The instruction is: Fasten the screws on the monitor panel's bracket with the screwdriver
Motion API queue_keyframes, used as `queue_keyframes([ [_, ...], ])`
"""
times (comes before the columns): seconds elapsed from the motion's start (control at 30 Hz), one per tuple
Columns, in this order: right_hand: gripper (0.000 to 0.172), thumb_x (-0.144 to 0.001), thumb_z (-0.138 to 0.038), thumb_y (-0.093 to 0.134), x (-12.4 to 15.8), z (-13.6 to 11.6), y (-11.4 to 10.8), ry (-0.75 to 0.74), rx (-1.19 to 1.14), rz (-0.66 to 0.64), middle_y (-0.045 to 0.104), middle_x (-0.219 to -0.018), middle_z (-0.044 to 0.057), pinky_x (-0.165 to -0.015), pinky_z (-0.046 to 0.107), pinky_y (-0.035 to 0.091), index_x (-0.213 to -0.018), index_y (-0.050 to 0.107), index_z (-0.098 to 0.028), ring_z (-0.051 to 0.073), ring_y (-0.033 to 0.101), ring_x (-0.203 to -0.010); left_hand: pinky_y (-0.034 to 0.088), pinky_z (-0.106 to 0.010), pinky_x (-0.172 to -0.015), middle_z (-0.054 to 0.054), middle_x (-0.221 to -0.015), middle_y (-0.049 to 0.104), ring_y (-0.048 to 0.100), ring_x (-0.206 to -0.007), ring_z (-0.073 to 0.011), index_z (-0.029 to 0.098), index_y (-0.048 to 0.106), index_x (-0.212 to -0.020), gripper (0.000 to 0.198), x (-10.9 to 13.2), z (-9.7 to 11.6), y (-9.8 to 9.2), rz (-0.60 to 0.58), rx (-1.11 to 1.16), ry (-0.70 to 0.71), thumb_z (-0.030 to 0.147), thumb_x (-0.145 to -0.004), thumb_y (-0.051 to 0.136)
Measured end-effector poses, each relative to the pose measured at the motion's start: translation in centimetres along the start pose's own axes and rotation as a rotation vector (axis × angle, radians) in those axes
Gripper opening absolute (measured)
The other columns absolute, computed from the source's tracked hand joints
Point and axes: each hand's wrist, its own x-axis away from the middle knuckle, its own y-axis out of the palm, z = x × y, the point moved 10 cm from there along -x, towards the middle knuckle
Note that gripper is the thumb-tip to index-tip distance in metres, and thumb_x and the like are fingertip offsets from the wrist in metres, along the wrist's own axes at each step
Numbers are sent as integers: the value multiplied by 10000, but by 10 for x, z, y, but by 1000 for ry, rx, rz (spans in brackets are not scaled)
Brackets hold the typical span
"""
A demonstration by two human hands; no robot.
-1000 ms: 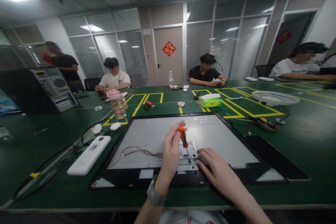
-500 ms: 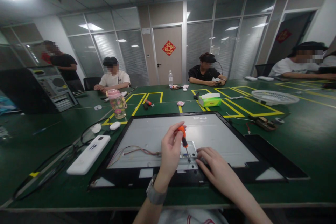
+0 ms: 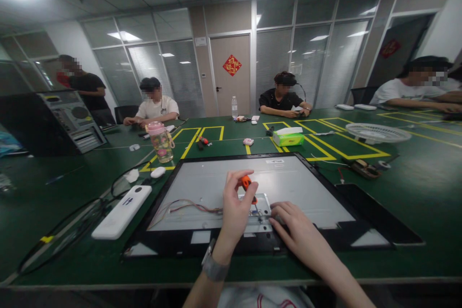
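Observation:
My left hand [image 3: 236, 204] grips an orange-and-black screwdriver [image 3: 246, 183] by its handle, thumb and fingers around it. The shaft points down at a small metal bracket [image 3: 265, 200] on the display panel [image 3: 202, 180]. Fingers of my left hand hide part of the handle. My right hand [image 3: 294, 224] rests on the panel just right of the bracket, its fingers stretched out against the bracket's edge; whether they pin some small part I cannot make out. Thin coloured wires [image 3: 191, 206] run left from the bracket across the grey panel back.
Left of the panel lie a white power bank [image 3: 122, 211] and black cables [image 3: 61, 236]; a pink-lidded bottle [image 3: 160, 142] stands behind. A dark flat panel [image 3: 378, 214] lies to the right. Beyond are a green tissue pack [image 3: 288, 137], a white round fan cover [image 3: 377, 132] and several people.
My left thumb and fingers have shifted around the screwdriver handle, the thumb now lower and across it. My right hand stays in place.

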Motion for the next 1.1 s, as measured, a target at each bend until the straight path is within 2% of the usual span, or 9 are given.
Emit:
queue_keyframes([
  [0.2, 117, -980, -178, 496, 1, 0, -2, -3, -3, 17, 637, -988, 62, -862, 424, 491, -934, 597, -216, 258, 594, -954, 496, -301, -866, -77, -1049, 689, 643, -944, -186, 204, 671, -1195, 349, 0, 0, 2, -31, 64, -68, 399, -975, 483],
  [0.33, 115, -983, -182, 493, 1, -1, -4, -8, -4, 28, 639, -993, 65, -861, 422, 491, -939, 593, -217, 258, 593, -958, 489, -253, -759, -38, -918, 634, 594, -791, -142, 200, 723, -1015, 219, -1, 9, 0, -10, 13, 32, 362, -889, 645],
  [0.4, 116, -978, -179, 494, 1, -2, -5, -11, 0, 38, 643, -989, 66, -852, 420, 494, -937, 595, -218, 257, 595, -947, 484, -251, -761, -29, -903, 615, 579, -784, -138, 208, 734, -986, 191, -1, 12, 0, -6, -20, 67, 348, -891, 646],
  [0.57, 125, -975, -192, 497, 1, -4, -8, -25, 4, 62, 648, -975, 63, -838, 404, 502, -929, 608, -225, 251, 607, -929, 489, -301, -857, -66, -1008, 672, 623, -938, -180, 216, 712, -1136, 319, -1, 14, 3, -49, 2, 43, 375, -985, 480],
  [0.7, 121, -973, -174, 502, 1, -2, -6, -16, -1, 43, 641, -977, 60, -849, 404, 493, -936, 606, -223, 251, 600, -939, 496, -234, -618, -37, -941, 611, 600, -721, -126, 217, 725, -1057, 249, -1, 9, 4, -57, 35, 26, 384, -913, 610],
  [0.77, 121, -973, -166, 502, 1, -1, -5, -12, -3, 38, 636, -975, 60, -855, 407, 488, -938, 603, -223, 252, 595, -942, 479, -217, -549, -33, -946, 590, 589, -688, -117, 217, 728, -1024, 234, -1, 7, 5, -56, 41, 13, 387, -885, 646],
  [0.93, 124, -982, -172, 488, 1, 0, -3, -6, -1, 20, 631, -985, 66, -863, 420, 485, -939, 595, -219, 256, 588, -949, 507, -293, -867, -79, -1038, 691, 650, -946, -178, 198, 728, -1062, 296, -1, 14, 2, -29, 30, 35, 377, -970, 511],
  [0.97, 125, -983, -174, 485, 1, -1, -3, -7, -1, 21, 632, -988, 68, -864, 422, 486, -941, 594, -219, 256, 588, -951, 510, -291, -859, -80, -1024, 693, 651, -941, -178, 194, 724, -1064, 292, -1, 14, 1, -22, 37, 34, 375, -968, 517],
  [1.1, 124, -975, -179, 488, 1, -3, -6, -22, -1, 42, 639, -978, 67, -855, 416, 494, -935, 598, -223, 255, 597, -942, 503, -222, -606, -51, -951, 628, 618, -722, -128, 189, 724, -1002, 249, -1, 12, -2, 0, 41, 35, 392, -902, 621],
])
